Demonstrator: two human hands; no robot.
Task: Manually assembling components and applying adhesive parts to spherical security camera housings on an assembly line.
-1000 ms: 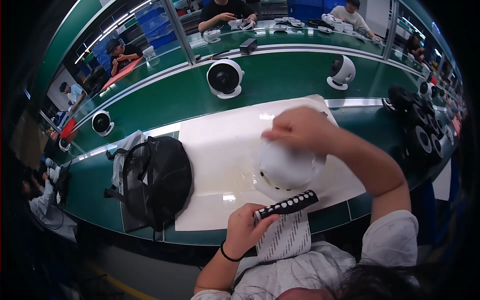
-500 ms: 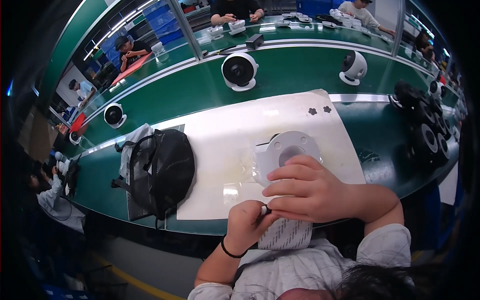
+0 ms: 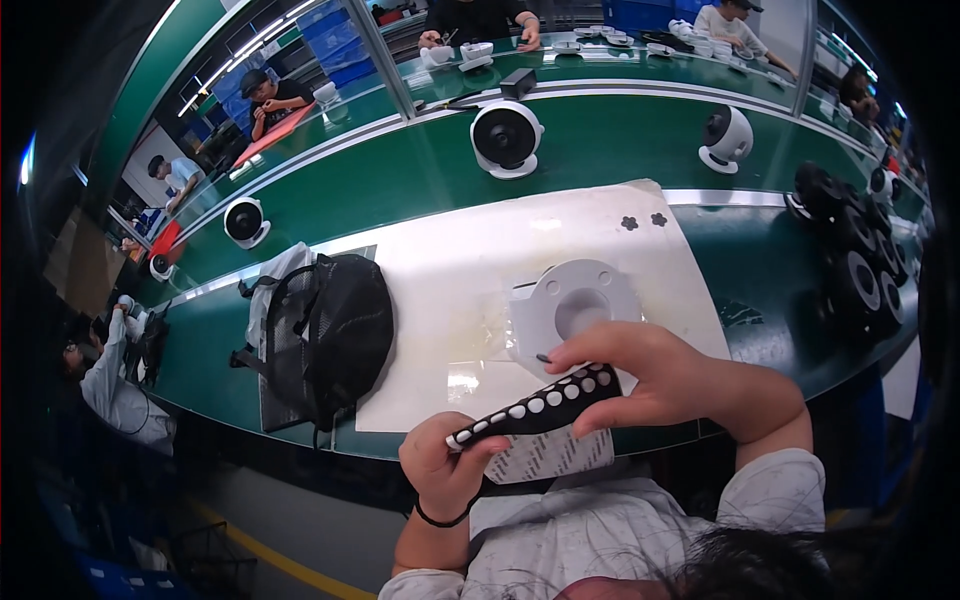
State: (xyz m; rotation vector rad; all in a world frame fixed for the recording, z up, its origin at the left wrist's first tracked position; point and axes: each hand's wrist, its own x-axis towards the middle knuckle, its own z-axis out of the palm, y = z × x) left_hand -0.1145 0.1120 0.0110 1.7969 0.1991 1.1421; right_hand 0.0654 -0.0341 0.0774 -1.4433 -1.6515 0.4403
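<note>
A: Since the earlier frame the right hand (image 3: 660, 385) slid off the round white plastic base (image 3: 575, 305) onto the black strip of white round pads (image 3: 535, 408).
B: Grips?
A: Left hand (image 3: 445, 465) clamped on strip's end, right pinching the top. Base lies beyond on white tabletop mat (image 3: 450, 290).
B: Step?
A: Likely peeling a pad; next needs a clean fingertip lift.

Black flexible strip w/ white dots (image 3: 535, 408); white round plastic base (image 3: 572, 305); white rectangular mat (image 3: 520, 280) (two black flower marks); black mesh bag (image 3: 335, 335); green bench (image 3: 420, 170), prob. glossy.
</note>
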